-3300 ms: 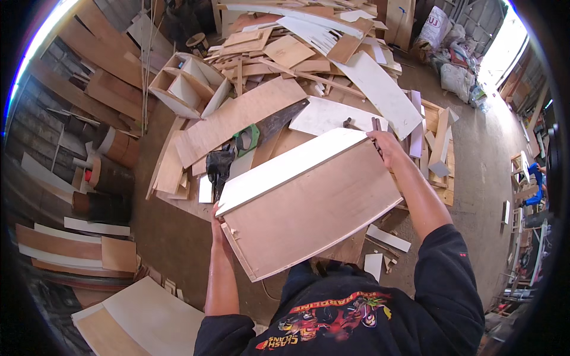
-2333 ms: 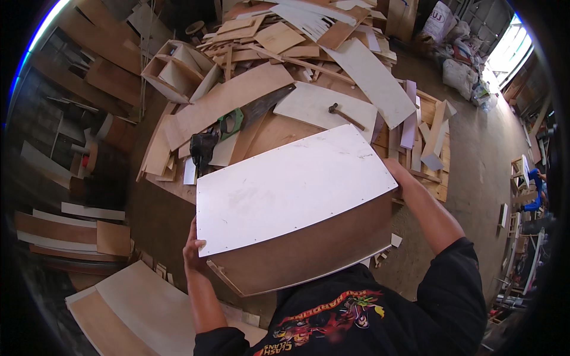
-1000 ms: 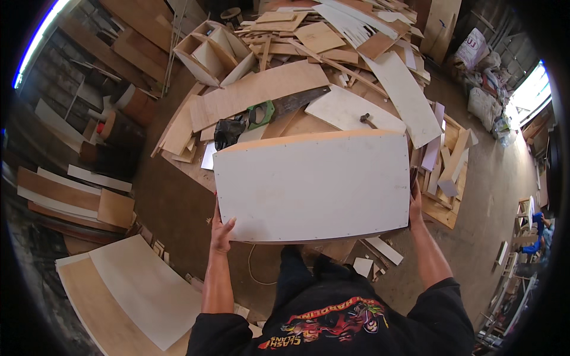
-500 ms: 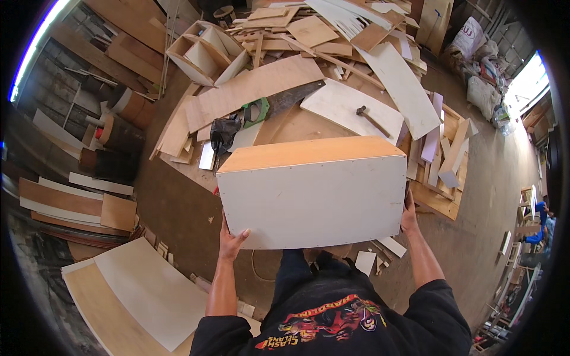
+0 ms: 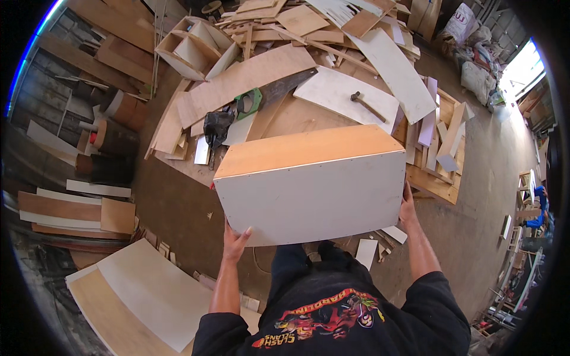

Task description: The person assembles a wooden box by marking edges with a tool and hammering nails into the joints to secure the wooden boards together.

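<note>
A wooden box [image 5: 312, 199] with a white face and an orange-tan top side is held up before my body. Small nail heads run along the edges of the white face. My left hand [image 5: 236, 242] grips its lower left corner, thumb on the white face and fingers behind. At the right end, my right hand [image 5: 408, 207] presses against the side, its fingers partly hidden by the box. Beyond the box, a hammer [image 5: 369, 107] lies on a white board [image 5: 332, 95]. A handsaw with a green handle [image 5: 248, 102] rests near a black plastic bag [image 5: 218, 126].
A heap of wood offcuts [image 5: 279, 38] lies at the back, beside an open compartmented box [image 5: 196, 50]. Large panels [image 5: 148, 291] lie at the lower left. Sacks [image 5: 475, 77] stand at the far right. A person in blue [image 5: 539, 207] is at the right edge.
The box has tilted slightly, its right end rising a little relative to the left. Both hands have kept their grip. The whole view has shifted slightly.
</note>
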{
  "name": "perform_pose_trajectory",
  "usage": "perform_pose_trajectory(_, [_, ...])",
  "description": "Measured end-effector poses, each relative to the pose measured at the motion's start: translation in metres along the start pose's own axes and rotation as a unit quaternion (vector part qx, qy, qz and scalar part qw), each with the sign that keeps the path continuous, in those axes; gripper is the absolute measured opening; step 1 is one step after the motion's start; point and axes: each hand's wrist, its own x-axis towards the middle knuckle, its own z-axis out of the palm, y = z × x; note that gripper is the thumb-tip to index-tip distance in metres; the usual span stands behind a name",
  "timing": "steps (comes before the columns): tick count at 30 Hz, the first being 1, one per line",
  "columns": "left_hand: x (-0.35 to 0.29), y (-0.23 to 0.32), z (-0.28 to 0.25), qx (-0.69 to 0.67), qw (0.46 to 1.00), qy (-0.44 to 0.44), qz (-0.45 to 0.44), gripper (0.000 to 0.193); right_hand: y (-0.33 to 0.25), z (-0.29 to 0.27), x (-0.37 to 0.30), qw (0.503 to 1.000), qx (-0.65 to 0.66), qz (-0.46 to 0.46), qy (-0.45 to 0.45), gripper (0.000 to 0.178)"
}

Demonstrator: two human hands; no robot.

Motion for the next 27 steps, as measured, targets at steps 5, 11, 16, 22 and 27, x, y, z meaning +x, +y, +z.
perform_pose_trajectory(5, [0.017, 0.008, -0.008, -0.005, 0.999, -0.031, 0.000, 0.089, -0.023, 0.007, -0.003, 0.986, -0.165, -0.003, 0.033, 0.045])
perform_pose_trajectory(11, [0.103, 0.067, 0.005, 0.100, 0.968, -0.021, 0.229, 0.073, -0.123, 0.055, -0.009, 0.879, -0.325, -0.200, 0.285, 0.040])
perform_pose_trajectory(16, [0.141, 0.076, -0.007, 0.124, 0.949, -0.081, 0.279, 0.040, -0.165, 0.131, 0.008, 0.821, -0.454, -0.246, 0.244, 0.039])
perform_pose_trajectory(22, [0.141, 0.074, 0.000, 0.120, 0.941, -0.108, 0.297, 0.022, -0.131, 0.163, 0.012, 0.801, -0.463, -0.243, 0.292, 0.038])
perform_pose_trajectory(27, [0.143, 0.079, -0.004, 0.156, 0.926, -0.129, 0.318, 0.027, -0.157, 0.163, 0.010, 0.775, -0.501, -0.146, 0.355, 0.037])
